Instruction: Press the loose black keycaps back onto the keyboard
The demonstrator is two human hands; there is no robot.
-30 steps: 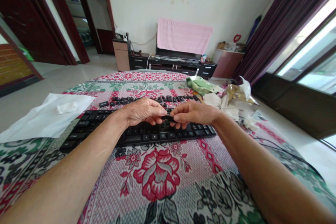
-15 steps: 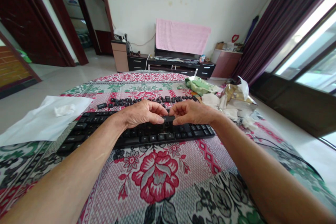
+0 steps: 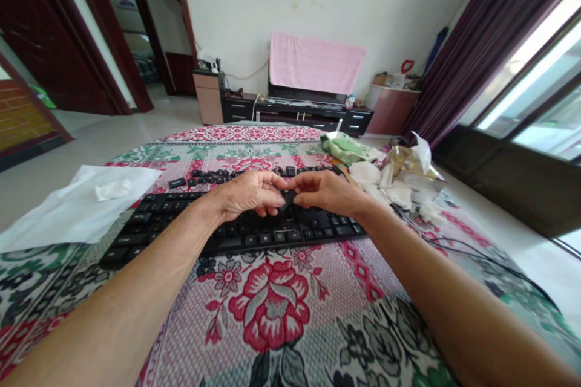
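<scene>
- We saw the black keyboard (image 3: 256,225) on the cloth-covered desk (image 3: 190,332), dark bare patches among its keys (image 3: 265,238), pale legends too small to read.
- Our left hand (image 3: 249,195) pinched one side of a black keycap (image 3: 287,198).
- That keycap sat tilted over the keyboard, between our hands.
- Our right hand (image 3: 324,192) pinched its other side.

A: Arms?
B: Bare left forearm (image 3: 136,281) and bare right forearm (image 3: 415,263), stretched forward from the lower corners, converging.
A: Wrists?
B: Left wrist (image 3: 216,204) and right wrist (image 3: 365,205), both angled inward.
A: Hands?
B: Bare left hand (image 3: 252,193) and bare right hand (image 3: 323,191), face to face, index fingertips (image 3: 296,181) about meeting, thumbs (image 3: 305,199) below, both pinching. Left's lower fingers (image 3: 269,211) curl underneath; right's are hidden.
</scene>
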